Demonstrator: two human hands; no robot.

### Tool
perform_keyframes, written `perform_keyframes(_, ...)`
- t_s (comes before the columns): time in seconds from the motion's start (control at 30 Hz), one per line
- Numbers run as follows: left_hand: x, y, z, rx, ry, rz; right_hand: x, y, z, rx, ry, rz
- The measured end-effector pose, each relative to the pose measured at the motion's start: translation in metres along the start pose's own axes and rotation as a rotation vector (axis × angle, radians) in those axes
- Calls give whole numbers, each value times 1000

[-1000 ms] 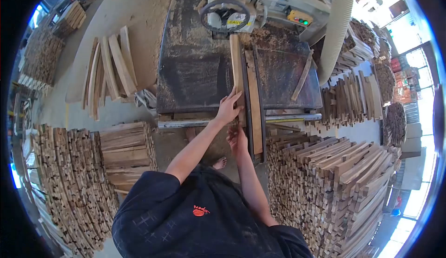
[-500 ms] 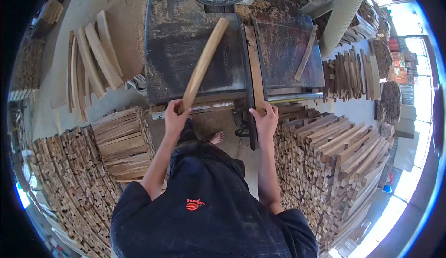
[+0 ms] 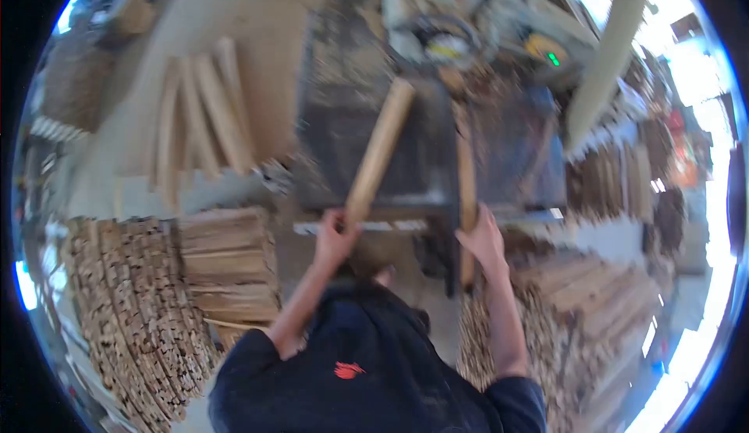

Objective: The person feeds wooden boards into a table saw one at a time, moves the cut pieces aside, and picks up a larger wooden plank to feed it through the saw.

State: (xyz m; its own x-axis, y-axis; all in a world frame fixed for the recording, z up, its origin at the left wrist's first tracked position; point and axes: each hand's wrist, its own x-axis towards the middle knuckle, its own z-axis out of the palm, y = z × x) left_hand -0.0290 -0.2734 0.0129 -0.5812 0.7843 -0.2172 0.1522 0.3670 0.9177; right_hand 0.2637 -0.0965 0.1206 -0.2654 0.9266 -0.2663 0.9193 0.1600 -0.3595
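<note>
Now the left hand grips a wood strip angled toward one o'clock over the surface. Right hand clasps the plank at its near end.

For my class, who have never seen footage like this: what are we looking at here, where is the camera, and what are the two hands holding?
The camera sits on a person's head and looks down, so you see their dark shirt, both arms and a round, blurred fisheye view. In front stands a dark machine table dusted with sawdust, with a pale hose at the upper right. The left hand grips the near end of a long wooden strip that angles up over the table. The right hand rests on a second wooden strip lying straight along the table. Stacks of cut wood stand on both sides, and loose boards lie on the floor to the left.
</note>
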Motion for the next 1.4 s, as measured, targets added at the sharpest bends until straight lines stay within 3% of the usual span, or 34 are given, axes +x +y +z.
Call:
perform_keyframes(0.1,-2,-6,5,-10,35,-13,3,-1,-5,12,-68,-43)
perform_keyframes(0.17,0,-4,3,39,51,41,14,27,-3,262,-44,-155)
perform_keyframes(0.2,-1,2,1,1,16,-8,32,59,20,182,75,-146)
perform_keyframes(0.23,1,2,-3,12,29,9,32,67,8,160,116,-6)
perform_keyframes(0.3,-3,-2,3,10,27,-1,30,105,12,145,172,-26)
perform_keyframes(0.37,-2,-3,4,-27,6,-17,29,117,16,568,234,-49)
perform_keyframes(0.4,-4,1,4,-37,-2,-34,24,104,22,600,226,-128)
perform_keyframes(0.47,-4,3,10,-27,-27,-76,6,77,26,339,51,-129)
perform_keyframes(0.5,-4,2,14,-28,-31,-84,-12,49,19,372,1,-94)
perform_keyframes(0.6,-6,2,18,-5,-38,-52,-42,57,52,451,160,-83)
perform_keyframes(0.67,-7,2,24,-69,-44,-100,-72,71,58,493,122,128)
perform_keyframes(0.73,-5,0,23,-127,-48,-156,-111,68,71,373,324,343)
perform_keyframes(0.77,-4,0,22,-135,-89,-176,-125,63,73,372,320,342)
perform_keyframes(0.83,-4,1,24,-148,-129,-202,-146,63,73,545,307,648)
perform_keyframes(0.97,-5,15,23,-173,-159,-235,-160,90,117,737,550,646)
perform_keyframes(1.03,-3,16,24,-186,-176,-237,-158,56,98,1106,650,757)
perform_keyframes(1.17,-1,22,25,-232,-184,-274,-150,35,77,1286,529,932)
perform_keyframes(1.23,0,19,26,-242,-197,-308,-144,37,75,1477,559,883)
perform_keyframes(1.27,5,8,29,-239,-154,-235,-136,52,95,1609,627,762)
perform_keyframes(1.4,-1,5,34,-97,-79,-175,-131,38,81,1732,486,805)
